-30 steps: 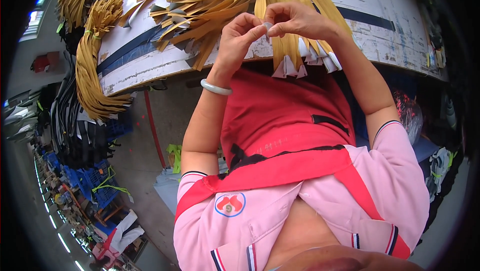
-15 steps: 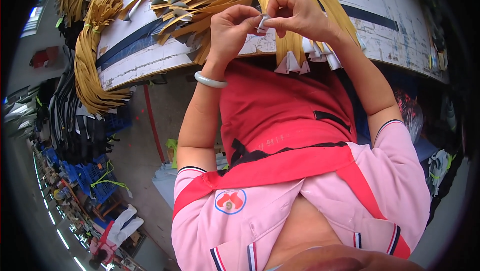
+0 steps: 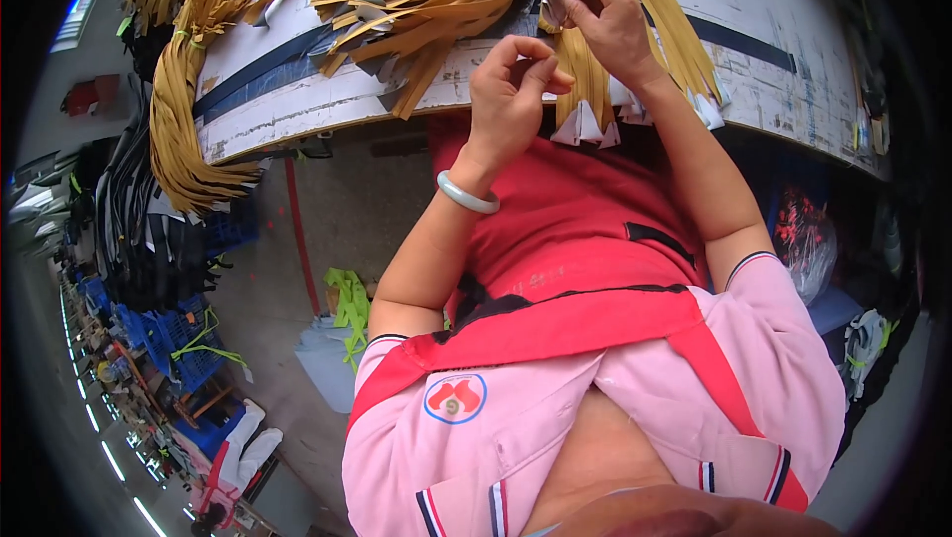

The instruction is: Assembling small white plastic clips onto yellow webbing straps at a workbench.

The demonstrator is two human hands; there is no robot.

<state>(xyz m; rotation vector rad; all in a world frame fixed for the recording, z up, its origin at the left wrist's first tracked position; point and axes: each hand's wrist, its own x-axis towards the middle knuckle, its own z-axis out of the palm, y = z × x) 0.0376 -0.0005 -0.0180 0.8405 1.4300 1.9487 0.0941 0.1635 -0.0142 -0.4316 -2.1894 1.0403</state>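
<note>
My right hand (image 3: 613, 29) is closed over the work table, its thumb and fingers pinching a small curled grey-white piece (image 3: 552, 8). Whether that piece is joined to a strip is unclear. Lower and to the left, my left hand (image 3: 514, 91) has its fingertips pressed together; anything between them is too small to make out. Flat tan strips (image 3: 573, 66) hang over the table's near edge beneath my hands, with pointed white tips (image 3: 585, 126) at their ends. To the left lies a loose pile of similar strips (image 3: 426, 3) with grey ends.
A tied bundle of tan strips (image 3: 177, 106) drapes off the left of the white, worn table (image 3: 268, 130). Dark strips (image 3: 134, 210) hang beyond it, above a blue crate (image 3: 183, 344). Bright green straps (image 3: 345, 304) lie low on the left. A clear bag (image 3: 813, 249) sits at the right.
My hands, together on the small piece before, have parted. The right has moved up with the piece; the left has come down and to the right, away from it.
</note>
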